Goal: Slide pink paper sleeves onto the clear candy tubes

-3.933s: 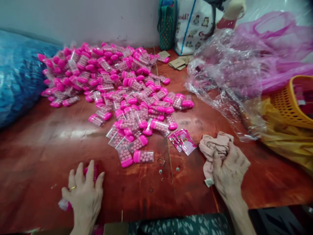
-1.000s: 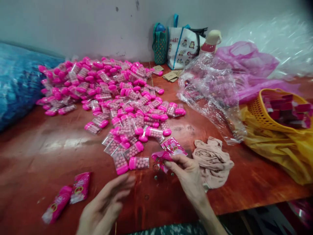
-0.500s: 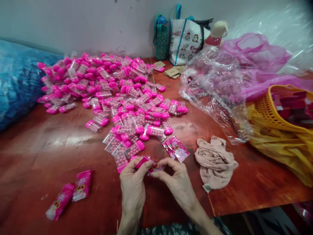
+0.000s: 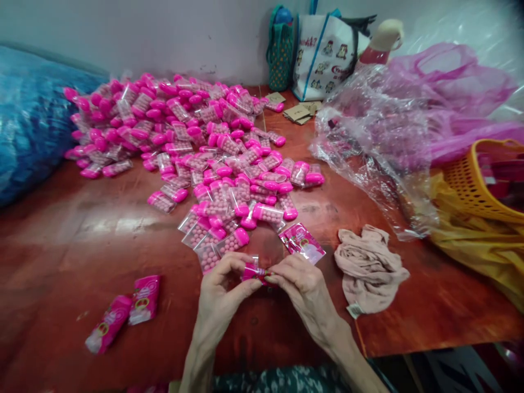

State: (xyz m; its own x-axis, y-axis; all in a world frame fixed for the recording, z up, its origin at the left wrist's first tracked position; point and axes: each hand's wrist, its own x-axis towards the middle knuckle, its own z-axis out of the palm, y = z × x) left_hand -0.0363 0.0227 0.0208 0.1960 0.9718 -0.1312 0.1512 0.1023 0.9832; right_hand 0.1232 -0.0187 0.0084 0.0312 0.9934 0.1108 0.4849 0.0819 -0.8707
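A pale wall [image 4: 143, 33] stands behind a shiny red-brown wooden table [image 4: 61, 245]. On the far left sits a big blue plastic bag [image 4: 33, 125]. Nearer the front, two pink packets [image 4: 108, 325] lie close together, both leaning a little. Next comes a big heap of small clear bottles [image 4: 268, 213] with bright pink caps, full of little pink balls. In front of the heap is the left hand [image 4: 216, 300]. Its thumb and finger pinch one end of a small pink wrapper [image 4: 252, 272]. The wrapper is up between the two hands, just in front of the heap. The right hand [image 4: 305, 289] pinches the other end with its fingertips. At the back is a green dotted pouch [image 4: 280, 57]. Just past the right fingers lie flat pink wrappers [image 4: 302, 241]. Brown cards [image 4: 298, 113] lie by a white bag [image 4: 323, 57] with cartoon people on it. Farther right are a crumpled beige cloth [image 4: 370, 273], some crinkly clear plastic [image 4: 368, 131], a see-through pink bag [image 4: 462, 87], yellow plastic [image 4: 466, 240] and a yellow basket [image 4: 460, 173] with holes in its side.
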